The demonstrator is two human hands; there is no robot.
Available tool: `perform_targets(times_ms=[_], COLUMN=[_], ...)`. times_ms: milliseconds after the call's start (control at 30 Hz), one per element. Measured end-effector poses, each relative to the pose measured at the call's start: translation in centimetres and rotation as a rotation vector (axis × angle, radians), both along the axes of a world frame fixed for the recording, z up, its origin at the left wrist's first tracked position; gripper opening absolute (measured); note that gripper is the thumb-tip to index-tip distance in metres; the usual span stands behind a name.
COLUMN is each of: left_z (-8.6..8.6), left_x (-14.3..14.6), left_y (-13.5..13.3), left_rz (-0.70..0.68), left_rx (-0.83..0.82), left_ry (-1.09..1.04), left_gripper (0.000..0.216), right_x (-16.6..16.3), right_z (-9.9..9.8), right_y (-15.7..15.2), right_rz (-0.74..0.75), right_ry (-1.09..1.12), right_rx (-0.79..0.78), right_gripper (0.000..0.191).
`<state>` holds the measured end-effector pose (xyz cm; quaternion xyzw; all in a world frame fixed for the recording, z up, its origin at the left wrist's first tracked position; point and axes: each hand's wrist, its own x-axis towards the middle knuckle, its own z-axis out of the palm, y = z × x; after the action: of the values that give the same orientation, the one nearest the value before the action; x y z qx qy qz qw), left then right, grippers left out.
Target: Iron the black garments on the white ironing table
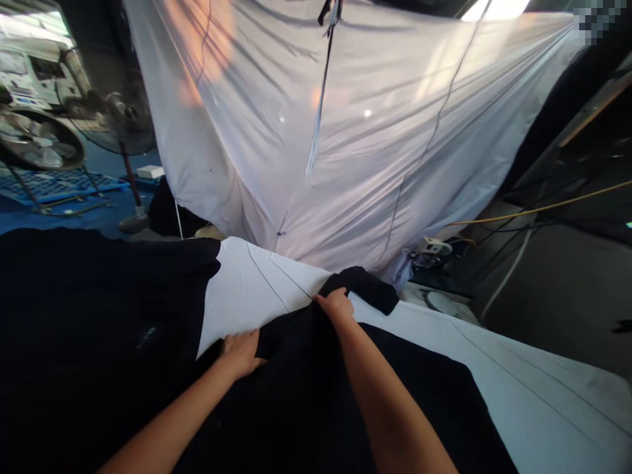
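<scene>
A black garment (pixel 306 395) lies spread on a white covered table (pixel 518 388). My left hand (pixel 241 352) rests on the garment near its upper left edge, fingers curled into the cloth. My right hand (pixel 336 304) is farther out, pinching the garment where a sleeve (pixel 365 286) folds over the white surface. To the left lies a large pile of more black fabric (pixel 89 329), partly overlapping the table.
A big white sheet (pixel 345 131) hangs behind the table, with a dark strap (pixel 323 79) dangling in front of it. Standing fans (pixel 44 138) are on the blue floor at far left. Cables and a yellow cord (pixel 533 210) run at right.
</scene>
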<state>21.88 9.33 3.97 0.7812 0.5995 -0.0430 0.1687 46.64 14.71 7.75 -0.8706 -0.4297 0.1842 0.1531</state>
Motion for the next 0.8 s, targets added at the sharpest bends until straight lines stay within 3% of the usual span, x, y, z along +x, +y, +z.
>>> perform_targets(times_ms=[67,167,267,367,400,467,533,600,700,800], left_z=[-0.2,0.4,0.5,-0.4,-0.8,-1.5,-2.4,-3.1,-3.4,-2.1], left_x=[-0.6,-2.5,-3.8,-3.1,-2.5,-1.3,-0.4,-0.1,-0.6,-1.1], left_y=[-1.4,-1.5,-0.2,0.3,0.1,-0.8,-1.6,-1.6,0.2,1.0], left_rz=[-0.036,0.077,0.225,0.311,0.291,0.118,-0.136,-0.289,-0.299,-0.284], left_rx=[0.059,0.273,0.554,0.6,0.586,0.555,0.51,0.439,0.302,0.255], left_ry=[0.061,0.026,-0.012,0.022,0.029,-0.015,-0.097,-0.142,-0.121,-0.101], left_gripper=[0.048,0.05,0.058,0.054,0.049,0.037,0.036,0.042,0.049,0.048], right_x=[0.3,2.8,6.1,7.5,7.3,5.6,3.2,0.9,-0.8,-1.2], right_z=[-1.3,-1.8,-0.7,0.6,0.8,0.3,-1.3,-3.2,-4.6,-3.2], right_y=[-0.2,-1.2,-2.2,-3.3,-3.9,-5.5,-7.3,-8.6,-8.9,-9.1], right_rz=[-0.079,-0.016,0.029,-0.034,-0.06,0.009,0.212,0.377,0.46,0.457], right_ry=[0.138,0.218,0.249,0.164,0.117,0.028,-0.077,-0.185,-0.282,-0.274], right_rx=[0.037,0.136,0.292,0.348,0.337,0.276,0.126,-0.068,-0.23,-0.297], right_gripper=[0.062,0.044,0.041,0.044,0.044,0.043,0.049,0.065,0.071,0.069])
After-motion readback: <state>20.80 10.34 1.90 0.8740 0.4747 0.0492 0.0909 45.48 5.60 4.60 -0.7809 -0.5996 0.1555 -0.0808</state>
